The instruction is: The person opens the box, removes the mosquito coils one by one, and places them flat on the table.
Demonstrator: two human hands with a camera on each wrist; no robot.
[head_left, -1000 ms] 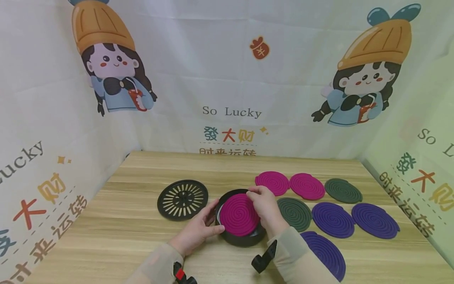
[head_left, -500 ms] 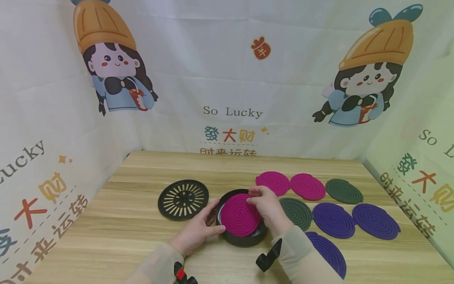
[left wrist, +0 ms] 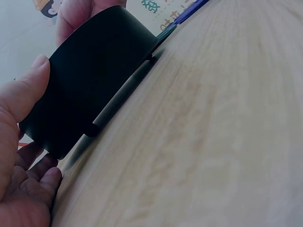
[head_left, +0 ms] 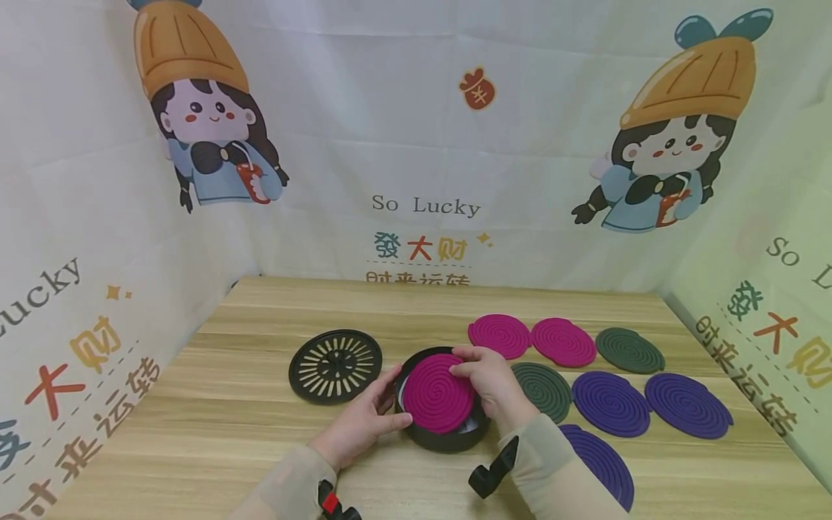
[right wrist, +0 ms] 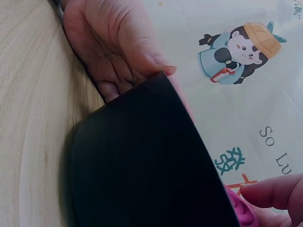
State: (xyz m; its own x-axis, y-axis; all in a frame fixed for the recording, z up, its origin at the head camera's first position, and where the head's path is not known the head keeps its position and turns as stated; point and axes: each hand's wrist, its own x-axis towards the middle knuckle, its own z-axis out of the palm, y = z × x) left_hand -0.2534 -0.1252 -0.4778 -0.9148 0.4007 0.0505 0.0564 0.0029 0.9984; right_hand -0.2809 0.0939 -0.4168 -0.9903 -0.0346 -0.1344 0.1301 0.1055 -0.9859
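A round black mosquito coil box (head_left: 442, 442) stands on the table in the head view. My left hand (head_left: 364, 419) grips its left side, thumb on the near wall; the left wrist view shows this box (left wrist: 90, 80) between the thumb and fingers. A magenta mosquito coil (head_left: 437, 396) lies in the box's mouth, covering most of the inside. With thumb and forefinger my right hand (head_left: 489, 379) pinches the coil's upper right edge. In the right wrist view the coil (right wrist: 242, 210) shows at the box's rim, beneath my right thumb. What lies under it is mostly hidden.
A black slotted lid (head_left: 335, 366) lies left of the box. To the right lie more coils: two magenta ones (head_left: 499, 336), two green ones (head_left: 629, 349) and several purple ones (head_left: 611, 403). A printed white cloth (head_left: 416, 144) walls the table's back and sides.
The right hand has shifted slightly right, its thumb now farther over the face of the magenta coil. The left hand and the box have stayed where they were.
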